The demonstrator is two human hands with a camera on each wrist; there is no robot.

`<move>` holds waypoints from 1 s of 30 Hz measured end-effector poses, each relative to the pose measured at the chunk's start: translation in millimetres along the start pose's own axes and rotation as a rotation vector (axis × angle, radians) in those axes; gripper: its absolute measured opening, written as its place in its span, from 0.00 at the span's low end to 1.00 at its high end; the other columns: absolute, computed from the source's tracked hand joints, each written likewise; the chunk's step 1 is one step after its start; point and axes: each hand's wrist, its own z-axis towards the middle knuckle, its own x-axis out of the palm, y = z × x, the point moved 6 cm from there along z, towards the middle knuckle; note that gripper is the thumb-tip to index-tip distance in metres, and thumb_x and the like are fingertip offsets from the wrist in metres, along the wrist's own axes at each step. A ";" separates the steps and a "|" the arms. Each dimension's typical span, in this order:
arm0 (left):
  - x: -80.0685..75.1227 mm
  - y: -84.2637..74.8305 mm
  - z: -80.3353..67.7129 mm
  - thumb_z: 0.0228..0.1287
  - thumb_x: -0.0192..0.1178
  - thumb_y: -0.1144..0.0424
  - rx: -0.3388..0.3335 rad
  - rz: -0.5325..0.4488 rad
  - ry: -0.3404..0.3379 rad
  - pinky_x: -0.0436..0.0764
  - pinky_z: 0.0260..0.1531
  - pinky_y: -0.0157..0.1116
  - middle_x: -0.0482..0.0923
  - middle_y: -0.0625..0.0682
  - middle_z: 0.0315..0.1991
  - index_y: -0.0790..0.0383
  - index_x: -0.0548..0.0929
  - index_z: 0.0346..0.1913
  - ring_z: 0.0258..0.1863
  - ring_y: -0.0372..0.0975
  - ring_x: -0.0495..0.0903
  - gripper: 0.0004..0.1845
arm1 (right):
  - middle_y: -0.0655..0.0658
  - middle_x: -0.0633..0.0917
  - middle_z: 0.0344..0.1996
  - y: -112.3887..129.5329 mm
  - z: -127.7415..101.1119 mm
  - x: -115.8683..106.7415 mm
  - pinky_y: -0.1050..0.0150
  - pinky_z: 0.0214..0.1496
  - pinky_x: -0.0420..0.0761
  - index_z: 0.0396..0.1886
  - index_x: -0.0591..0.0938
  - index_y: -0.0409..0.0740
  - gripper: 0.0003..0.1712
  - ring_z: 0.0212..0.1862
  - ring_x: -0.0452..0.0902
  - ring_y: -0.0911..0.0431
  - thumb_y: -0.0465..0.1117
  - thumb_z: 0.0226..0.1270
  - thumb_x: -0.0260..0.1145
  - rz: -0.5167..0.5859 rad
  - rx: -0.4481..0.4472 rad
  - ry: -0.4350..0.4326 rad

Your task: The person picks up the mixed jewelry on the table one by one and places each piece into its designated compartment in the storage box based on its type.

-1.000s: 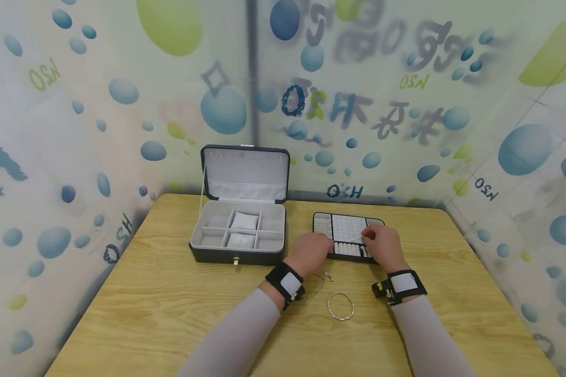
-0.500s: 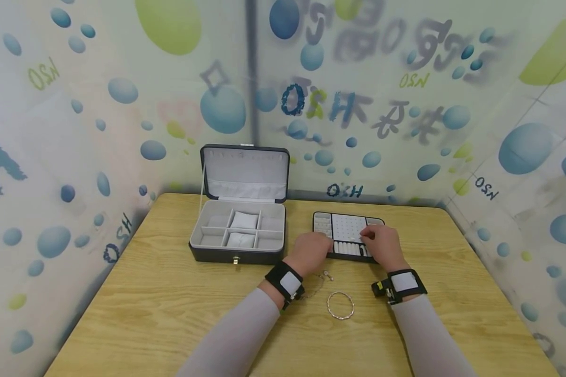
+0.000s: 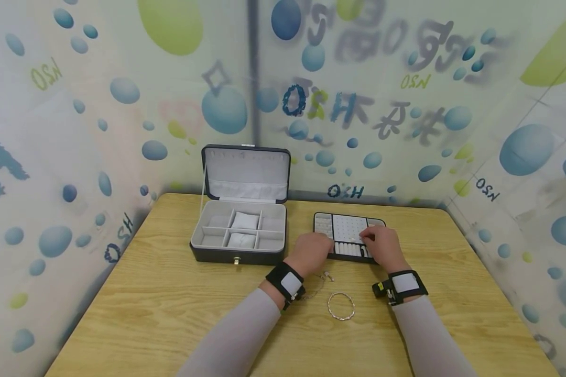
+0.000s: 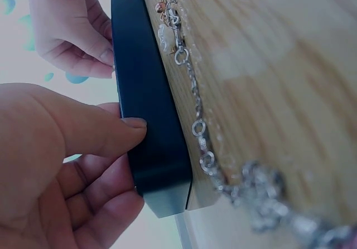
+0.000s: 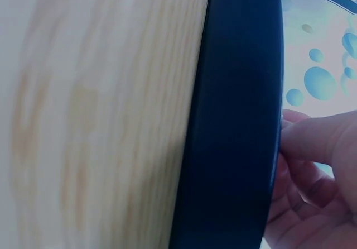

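A flat black tray (image 3: 350, 228) with pale compartments lies on the wooden table (image 3: 170, 309), right of an open jewellery box (image 3: 238, 232). My left hand (image 3: 314, 252) grips the tray's near left corner. In the left wrist view its thumb (image 4: 106, 136) presses the dark side wall of the tray (image 4: 149, 120), with the fingers curled below. My right hand (image 3: 380, 245) holds the tray's near right edge, and its fingers (image 5: 315, 143) curl over the rim of the tray (image 5: 240, 120). A thin chain (image 4: 196, 115) lies just in front of the tray.
A silver bangle (image 3: 341, 306) rests on the table between my forearms, with the chain (image 3: 318, 283) beside my left wrist. The jewellery box has grey compartments, two white cushions and an upright lid (image 3: 246, 173). Patterned walls close in on three sides.
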 end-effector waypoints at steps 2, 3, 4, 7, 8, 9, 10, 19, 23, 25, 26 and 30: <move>0.1 -0.2 0.1 0.69 0.70 0.63 -0.003 0.000 0.002 0.78 0.26 0.36 0.88 0.42 0.36 0.47 0.89 0.39 0.33 0.34 0.81 0.04 | 0.35 0.91 0.48 -0.2 -0.3 0.5 0.38 0.64 0.80 0.47 0.91 0.37 0.09 0.57 0.84 0.39 0.32 0.75 0.67 -0.002 -0.001 0.005; 0.4 -0.1 0.1 0.69 0.69 0.63 -0.003 0.001 0.003 0.78 0.26 0.36 0.88 0.42 0.36 0.47 0.89 0.39 0.33 0.34 0.81 0.04 | 0.35 0.91 0.48 -0.3 -0.4 0.8 0.38 0.65 0.79 0.47 0.91 0.37 0.09 0.57 0.84 0.39 0.32 0.75 0.67 -0.002 -0.003 0.007; 0.9 -0.1 0.4 0.69 0.69 0.63 -0.003 0.002 0.004 0.77 0.26 0.36 0.88 0.42 0.36 0.47 0.89 0.39 0.32 0.34 0.81 0.04 | 0.35 0.91 0.48 -0.4 -0.3 1.1 0.38 0.65 0.79 0.47 0.91 0.37 0.09 0.58 0.84 0.38 0.32 0.74 0.67 -0.003 -0.006 0.008; 1.2 -0.2 0.8 0.69 0.69 0.63 -0.001 0.007 0.006 0.77 0.25 0.35 0.87 0.42 0.36 0.46 0.89 0.38 0.31 0.34 0.80 0.05 | 0.35 0.90 0.49 -0.5 -0.3 1.7 0.37 0.66 0.79 0.47 0.92 0.36 0.09 0.58 0.83 0.38 0.31 0.74 0.67 -0.007 -0.014 0.009; 1.5 -0.1 1.0 0.69 0.69 0.63 0.000 0.009 0.007 0.76 0.25 0.35 0.87 0.42 0.35 0.46 0.89 0.38 0.31 0.34 0.80 0.05 | 0.35 0.90 0.49 -0.4 -0.5 1.8 0.37 0.66 0.78 0.46 0.92 0.36 0.09 0.58 0.83 0.38 0.31 0.74 0.67 -0.007 -0.017 0.009; 1.8 -0.2 1.3 0.69 0.69 0.64 0.001 0.011 0.009 0.76 0.25 0.35 0.87 0.42 0.35 0.46 0.89 0.38 0.31 0.34 0.79 0.05 | 0.35 0.90 0.49 -0.5 -0.5 1.9 0.37 0.66 0.78 0.47 0.92 0.36 0.09 0.58 0.83 0.38 0.31 0.74 0.67 -0.009 -0.020 0.009; 2.1 -0.2 1.6 0.69 0.69 0.64 0.001 0.012 0.008 0.76 0.25 0.35 0.87 0.42 0.35 0.46 0.89 0.38 0.31 0.34 0.79 0.05 | 0.35 0.90 0.49 -0.3 -0.6 2.1 0.37 0.65 0.79 0.47 0.92 0.36 0.09 0.58 0.83 0.38 0.31 0.74 0.67 -0.013 -0.023 0.010; 2.0 -0.2 1.4 0.68 0.70 0.64 -0.004 0.010 0.019 0.78 0.27 0.36 0.88 0.43 0.37 0.47 0.89 0.40 0.33 0.34 0.81 0.05 | 0.37 0.88 0.42 2.8 -0.3 3.5 0.41 0.56 0.83 0.45 0.92 0.35 0.08 0.48 0.83 0.42 0.30 0.72 0.70 -0.042 -0.054 0.006; 2.2 -0.3 1.3 0.69 0.69 0.64 -0.008 0.005 0.026 0.77 0.25 0.35 0.87 0.42 0.36 0.47 0.89 0.39 0.32 0.34 0.80 0.06 | 0.37 0.88 0.41 3.9 -0.3 3.6 0.42 0.55 0.83 0.44 0.92 0.35 0.08 0.47 0.83 0.42 0.30 0.71 0.70 -0.046 -0.063 0.000; 1.9 -0.3 1.4 0.69 0.68 0.65 -0.012 0.004 0.025 0.77 0.25 0.35 0.87 0.42 0.35 0.47 0.89 0.38 0.31 0.34 0.79 0.06 | 0.37 0.88 0.42 3.9 -0.3 3.6 0.42 0.55 0.83 0.45 0.92 0.35 0.08 0.47 0.84 0.42 0.30 0.72 0.70 -0.045 -0.068 -0.004; 1.8 -0.3 1.3 0.70 0.68 0.65 -0.012 0.004 0.024 0.76 0.25 0.35 0.87 0.42 0.35 0.47 0.89 0.38 0.31 0.34 0.79 0.06 | 0.37 0.88 0.42 3.6 -0.2 3.5 0.42 0.56 0.83 0.45 0.92 0.35 0.08 0.48 0.84 0.42 0.30 0.72 0.70 -0.045 -0.069 -0.007; 0.8 -0.5 1.2 0.70 0.68 0.64 -0.012 0.008 0.020 0.76 0.25 0.35 0.87 0.42 0.35 0.46 0.89 0.38 0.31 0.34 0.79 0.06 | 0.37 0.90 0.44 2.8 -0.7 2.7 0.41 0.58 0.83 0.46 0.92 0.36 0.09 0.51 0.85 0.41 0.31 0.73 0.69 -0.043 -0.067 -0.013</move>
